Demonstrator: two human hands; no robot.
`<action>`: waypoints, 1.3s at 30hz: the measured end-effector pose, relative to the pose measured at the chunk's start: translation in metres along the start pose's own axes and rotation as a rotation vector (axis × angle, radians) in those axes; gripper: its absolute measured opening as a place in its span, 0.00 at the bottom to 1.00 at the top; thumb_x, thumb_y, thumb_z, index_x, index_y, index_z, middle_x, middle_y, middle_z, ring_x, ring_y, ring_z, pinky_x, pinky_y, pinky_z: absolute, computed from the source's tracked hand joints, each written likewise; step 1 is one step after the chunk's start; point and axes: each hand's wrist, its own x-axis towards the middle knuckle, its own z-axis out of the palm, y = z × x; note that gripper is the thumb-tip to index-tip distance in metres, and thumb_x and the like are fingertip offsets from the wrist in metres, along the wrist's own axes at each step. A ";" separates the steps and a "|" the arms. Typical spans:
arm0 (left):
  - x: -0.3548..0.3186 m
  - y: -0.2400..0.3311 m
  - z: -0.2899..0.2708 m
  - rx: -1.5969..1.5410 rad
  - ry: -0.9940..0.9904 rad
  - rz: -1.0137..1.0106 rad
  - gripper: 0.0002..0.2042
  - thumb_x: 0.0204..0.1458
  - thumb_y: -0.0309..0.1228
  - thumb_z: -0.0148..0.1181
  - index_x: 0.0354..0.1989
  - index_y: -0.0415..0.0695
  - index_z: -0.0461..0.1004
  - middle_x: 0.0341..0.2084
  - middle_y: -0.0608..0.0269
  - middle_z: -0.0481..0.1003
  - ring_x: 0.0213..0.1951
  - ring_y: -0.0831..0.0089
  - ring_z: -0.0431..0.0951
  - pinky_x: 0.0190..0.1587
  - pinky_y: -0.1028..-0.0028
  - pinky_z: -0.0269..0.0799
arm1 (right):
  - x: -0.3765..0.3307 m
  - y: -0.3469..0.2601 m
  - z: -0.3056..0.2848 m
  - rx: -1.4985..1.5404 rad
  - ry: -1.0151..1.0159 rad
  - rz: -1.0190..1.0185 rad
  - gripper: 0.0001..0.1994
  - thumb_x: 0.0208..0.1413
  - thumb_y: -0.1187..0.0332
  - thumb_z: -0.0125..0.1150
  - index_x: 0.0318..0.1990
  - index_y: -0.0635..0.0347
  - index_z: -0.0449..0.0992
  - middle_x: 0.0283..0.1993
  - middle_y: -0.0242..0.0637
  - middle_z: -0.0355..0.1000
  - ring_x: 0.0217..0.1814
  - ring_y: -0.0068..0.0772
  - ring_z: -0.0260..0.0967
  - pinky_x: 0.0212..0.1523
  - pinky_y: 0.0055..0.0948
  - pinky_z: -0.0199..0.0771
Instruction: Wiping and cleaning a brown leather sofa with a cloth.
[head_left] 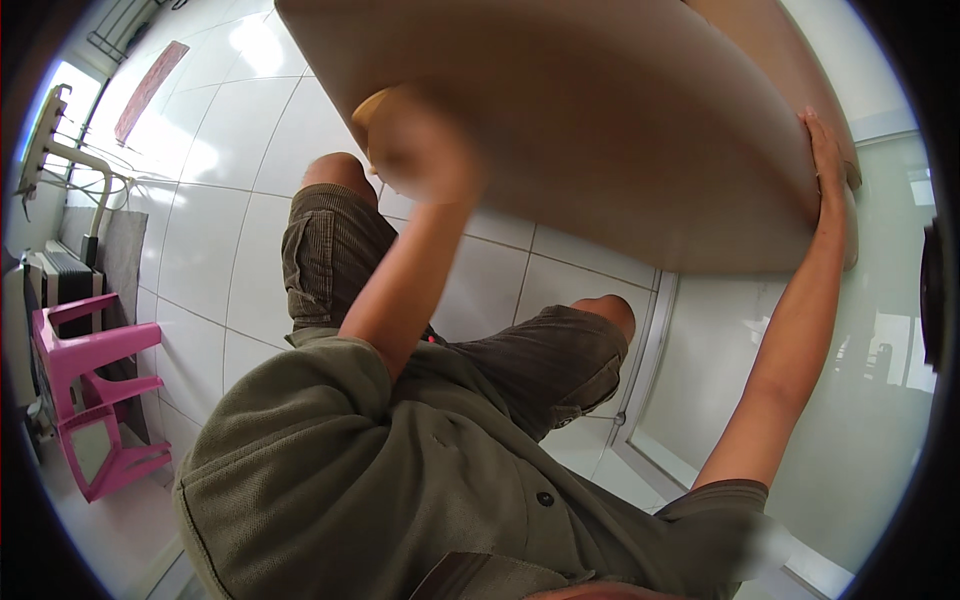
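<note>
A large, smooth brown piece of furniture, seemingly padded, (600,130) fills the upper middle, tilted across the view in front of my knees. My left hand (425,150) is smeared by motion near its left edge. It is closed around a yellowish, rounded thing (372,106), mostly hidden by the hand; its kind cannot be made out. On the far right, my right hand (824,160) rests against the side edge of the brown piece. Its fingers are stretched out along that edge, and nothing else shows in it.
White floor tiles (215,215) lie around my legs. Pink plastic stools (95,350) stand at the left, near a grey mat (125,265) and a pale bent pipe (85,160). A reddish strip (150,92) lies farther off. Glass panels (850,400) with a metal frame (640,370) border the right.
</note>
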 end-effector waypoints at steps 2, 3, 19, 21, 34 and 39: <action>-0.042 -0.023 -0.008 0.228 -0.349 0.670 0.29 0.45 0.37 0.52 0.57 0.38 0.57 0.57 0.50 0.53 0.58 0.56 0.51 0.59 0.57 0.48 | 0.001 -0.016 0.007 0.005 -0.006 -0.052 0.26 0.56 0.47 0.42 0.45 0.61 0.74 0.46 0.40 0.72 0.51 0.34 0.66 0.54 0.26 0.57; -0.061 -0.035 -0.013 0.354 -0.528 0.990 0.34 0.42 0.33 0.57 0.59 0.36 0.54 0.62 0.43 0.46 0.64 0.49 0.42 0.62 0.51 0.43 | 0.000 -0.013 0.006 0.023 -0.006 -0.070 0.25 0.56 0.48 0.42 0.44 0.61 0.74 0.46 0.40 0.72 0.50 0.35 0.66 0.54 0.26 0.57; 0.058 0.000 -0.005 0.748 -0.375 1.672 0.28 0.52 0.38 0.49 0.62 0.46 0.51 0.57 0.46 0.55 0.60 0.51 0.54 0.59 0.62 0.50 | 0.004 0.023 0.001 0.111 -0.026 -0.001 0.25 0.57 0.48 0.43 0.43 0.63 0.75 0.45 0.36 0.72 0.51 0.28 0.65 0.55 0.22 0.56; 0.126 0.000 -0.019 0.470 -0.638 1.002 0.21 0.59 0.34 0.38 0.60 0.42 0.52 0.56 0.48 0.58 0.59 0.60 0.57 0.60 0.62 0.52 | 0.000 0.017 0.009 0.151 0.003 -0.028 0.26 0.56 0.47 0.44 0.43 0.62 0.75 0.44 0.35 0.72 0.50 0.29 0.65 0.55 0.22 0.55; 0.134 -0.034 -0.062 1.179 -1.033 0.677 0.20 0.47 0.39 0.44 0.49 0.47 0.61 0.49 0.57 0.65 0.52 0.65 0.65 0.55 0.65 0.59 | -0.021 -0.014 0.008 0.004 0.183 -0.137 0.24 0.54 0.45 0.46 0.44 0.55 0.76 0.48 0.33 0.71 0.52 0.29 0.64 0.57 0.23 0.54; 0.112 -0.046 -0.055 1.489 -1.238 0.775 0.21 0.40 0.42 0.49 0.44 0.50 0.66 0.47 0.59 0.67 0.50 0.64 0.67 0.54 0.65 0.60 | -0.010 0.003 0.013 0.149 0.150 -0.159 0.24 0.55 0.46 0.46 0.46 0.55 0.75 0.49 0.33 0.70 0.53 0.28 0.64 0.57 0.23 0.54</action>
